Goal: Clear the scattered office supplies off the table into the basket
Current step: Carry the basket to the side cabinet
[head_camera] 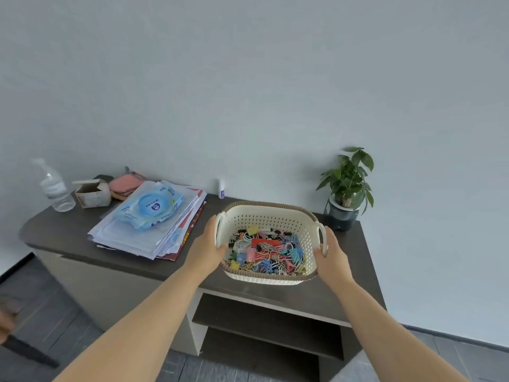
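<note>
A cream perforated basket (275,216) with a brown woven rim sits on the dark table (63,230), near its front edge. Inside lies a heap of coloured binder clips and paper clips (267,253). My left hand (206,249) grips the basket's left end by the handle. My right hand (332,256) grips the right end, thumb over the right handle. Both forearms reach in from the bottom of the view.
Left of the basket lies a stack of papers (154,232) with a blue wipes pack (148,206) on top. Behind stand a water bottle (55,188), an open carton (92,193), a pink cloth (124,183) and a small glue bottle (221,188). A potted plant (345,188) stands back right.
</note>
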### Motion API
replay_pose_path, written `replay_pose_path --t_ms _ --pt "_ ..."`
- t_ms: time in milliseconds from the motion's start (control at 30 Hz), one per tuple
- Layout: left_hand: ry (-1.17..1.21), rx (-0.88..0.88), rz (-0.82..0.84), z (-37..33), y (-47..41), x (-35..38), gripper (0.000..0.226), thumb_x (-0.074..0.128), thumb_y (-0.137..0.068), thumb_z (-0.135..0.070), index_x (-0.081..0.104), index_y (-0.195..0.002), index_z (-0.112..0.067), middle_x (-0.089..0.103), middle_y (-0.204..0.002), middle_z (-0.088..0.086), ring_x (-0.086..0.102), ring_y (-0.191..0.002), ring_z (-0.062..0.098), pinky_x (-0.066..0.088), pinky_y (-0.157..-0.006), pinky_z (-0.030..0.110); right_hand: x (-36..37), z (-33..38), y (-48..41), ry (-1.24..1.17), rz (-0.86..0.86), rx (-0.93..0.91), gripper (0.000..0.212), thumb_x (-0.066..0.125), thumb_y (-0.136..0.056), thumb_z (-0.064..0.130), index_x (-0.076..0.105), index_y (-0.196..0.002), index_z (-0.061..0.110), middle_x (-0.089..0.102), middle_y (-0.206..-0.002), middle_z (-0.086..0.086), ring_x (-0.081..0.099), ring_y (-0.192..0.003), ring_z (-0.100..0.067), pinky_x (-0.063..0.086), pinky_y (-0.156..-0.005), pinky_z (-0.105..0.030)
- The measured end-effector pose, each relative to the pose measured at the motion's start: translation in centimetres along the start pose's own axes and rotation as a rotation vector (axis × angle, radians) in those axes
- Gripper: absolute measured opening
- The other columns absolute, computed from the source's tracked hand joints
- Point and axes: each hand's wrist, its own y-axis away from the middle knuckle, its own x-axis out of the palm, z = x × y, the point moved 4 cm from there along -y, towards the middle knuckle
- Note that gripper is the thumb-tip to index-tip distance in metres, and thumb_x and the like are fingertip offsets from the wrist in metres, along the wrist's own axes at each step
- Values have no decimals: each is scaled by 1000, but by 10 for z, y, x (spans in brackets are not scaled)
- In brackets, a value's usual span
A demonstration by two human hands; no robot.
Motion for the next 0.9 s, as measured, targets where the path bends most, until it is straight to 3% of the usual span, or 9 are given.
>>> replay_pose_path --t_ms 233,433,533,633,767,900 --pt "3 -4 89 14 -113 43 75 63 -82 -4 21 -141 -24 52 -126 6 56 -105 22 53 -71 29 22 -21 -112 19 38 96 55 39 -91 14 21 -138 37 62 -113 -8 64 -80 -22 51 -51 -26" --pt "7 -17 192 37 -201 79 73 63 -83 -5 22 -141 -22 53 -123 6 51 -91 11 54 -70 29 51 -38 -187 47 30 184 57 39 -92 14 19 -141 34 59 -121 -10 59 -83 -22 45 -52 -24" --pt "0 7 233 45 -237 93 71 63 -83 -6 24 -140 -22 54 -123 6 50 -91 10 51 -65 23 62 -43 -216 60 24 227 58 39 -93 12 18 -143 30 58 -121 -11 57 -75 -15 41 -49 -19" --pt "-3 17 269 51 -265 104 71 61 -84 -6 23 -141 -22 54 -122 6 52 -92 13 48 -63 20 68 -48 -237 56 -5 279 59 42 -92 13 17 -143 29 60 -117 -11 55 -68 -7 43 -48 -20" --pt "-14 19 294 58 -290 116 71 60 -83 -6 22 -141 -25 56 -119 5 53 -87 14 48 -60 21 72 -54 -256 75 -35 332 58 40 -92 14 17 -143 29 61 -97 -9 60 -69 -16 50 -55 -28" --pt "-9 1 296 61 -303 123 69 58 -85 -7 23 -141 -23 57 -116 6 54 -85 15 51 -61 26 73 -52 -271 121 -37 344 56 37 -93 12 17 -143 28 60 -93 -11 61 -69 -22 48 -55 -30"
